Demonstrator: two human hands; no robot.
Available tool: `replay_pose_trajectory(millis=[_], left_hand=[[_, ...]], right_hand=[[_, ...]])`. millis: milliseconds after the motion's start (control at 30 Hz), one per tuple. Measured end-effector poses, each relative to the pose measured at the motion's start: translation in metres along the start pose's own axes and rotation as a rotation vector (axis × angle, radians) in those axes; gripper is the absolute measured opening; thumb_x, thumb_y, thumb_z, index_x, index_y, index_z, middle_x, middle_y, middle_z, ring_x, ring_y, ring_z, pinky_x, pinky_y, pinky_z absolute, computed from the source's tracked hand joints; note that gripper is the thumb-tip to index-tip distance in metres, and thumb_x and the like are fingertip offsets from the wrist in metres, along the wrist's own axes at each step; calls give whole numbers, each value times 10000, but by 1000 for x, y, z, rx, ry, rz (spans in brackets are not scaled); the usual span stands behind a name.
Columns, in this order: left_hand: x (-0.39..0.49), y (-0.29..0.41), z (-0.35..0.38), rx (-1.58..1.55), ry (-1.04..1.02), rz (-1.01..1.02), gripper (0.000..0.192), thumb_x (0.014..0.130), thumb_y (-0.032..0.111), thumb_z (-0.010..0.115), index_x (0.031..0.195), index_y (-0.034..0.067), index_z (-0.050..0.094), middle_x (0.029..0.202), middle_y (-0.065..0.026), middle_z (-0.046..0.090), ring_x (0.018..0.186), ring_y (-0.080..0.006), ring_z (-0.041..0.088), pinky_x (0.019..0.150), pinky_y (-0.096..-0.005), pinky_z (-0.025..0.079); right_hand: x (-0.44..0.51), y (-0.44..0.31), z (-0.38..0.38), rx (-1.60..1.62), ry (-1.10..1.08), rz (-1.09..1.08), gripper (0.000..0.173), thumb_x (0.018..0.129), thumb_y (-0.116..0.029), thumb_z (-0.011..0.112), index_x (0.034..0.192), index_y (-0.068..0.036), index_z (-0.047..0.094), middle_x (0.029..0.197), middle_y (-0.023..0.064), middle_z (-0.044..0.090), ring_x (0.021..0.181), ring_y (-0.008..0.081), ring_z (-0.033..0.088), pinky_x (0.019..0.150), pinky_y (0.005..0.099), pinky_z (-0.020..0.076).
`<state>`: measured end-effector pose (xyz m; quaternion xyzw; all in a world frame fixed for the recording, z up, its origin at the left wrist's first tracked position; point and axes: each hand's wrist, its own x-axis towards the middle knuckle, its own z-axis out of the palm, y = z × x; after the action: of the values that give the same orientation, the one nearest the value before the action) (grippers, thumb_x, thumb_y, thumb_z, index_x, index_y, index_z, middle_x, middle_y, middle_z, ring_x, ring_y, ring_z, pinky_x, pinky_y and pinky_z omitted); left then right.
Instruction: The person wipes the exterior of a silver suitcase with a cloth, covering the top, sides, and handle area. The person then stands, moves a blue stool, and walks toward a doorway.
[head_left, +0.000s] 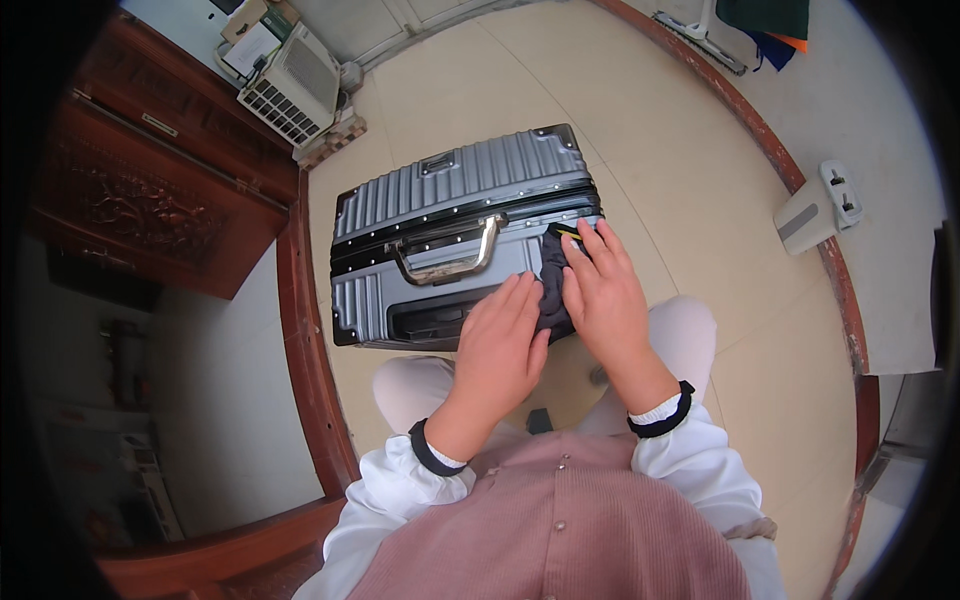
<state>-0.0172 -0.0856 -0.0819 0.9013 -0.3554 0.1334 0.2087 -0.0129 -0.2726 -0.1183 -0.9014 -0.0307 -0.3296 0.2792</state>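
Observation:
A grey ribbed hard-shell suitcase (472, 169) lies on the floor in front of my knees, its metal carry handle (450, 271) on the side facing me. A bunched dark cloth (553, 281) with a small yellow strip covers the suitcase's near right corner. My right hand (609, 292) presses on the right part of this cloth, fingers spread a little over it. From the left, my left hand (499, 337) holds the cloth's edge with fingers together, beside the black recessed panel (420, 321). What lies under both palms is hidden.
At the back left, an air-conditioner unit (296, 86) carries boxes, near a carved wooden door (150, 191). A white bin-like container (814, 210) stands by the right wall. A floor squeegee or mop head (697, 41) rests farther back.

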Motion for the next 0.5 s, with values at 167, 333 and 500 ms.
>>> replay_pose_trajectory(millis=[167,333,500], left_hand=[[-7,-13,-3,-86,93,4,533,884,44,751,1409,-3,672,1433,-196,688,1360,-389,642,1089,-473,504],[-11,-12,6,-83,124,19,454,881,26,747,1329,-26,697,1421,-207,690,1363,-402,636,1064,-483,512],[-11,-22,10,-108,155,39,387,858,23,759,1240,-29,719,1403,-202,693,1358,-393,638,1049,-487,510]], right_hand=[[6,-4,-10,-45,49,-1,298,928,-115,767,1215,-41,792,1377,185,670,1300,404,612,1077,482,515],[28,-12,5,-123,-68,-5,289,881,-131,805,1160,-56,807,1090,85,677,1037,308,643,890,444,517],[35,-17,11,-22,-67,-144,294,904,-201,796,1171,-77,806,1061,55,667,1001,281,629,901,436,490]])
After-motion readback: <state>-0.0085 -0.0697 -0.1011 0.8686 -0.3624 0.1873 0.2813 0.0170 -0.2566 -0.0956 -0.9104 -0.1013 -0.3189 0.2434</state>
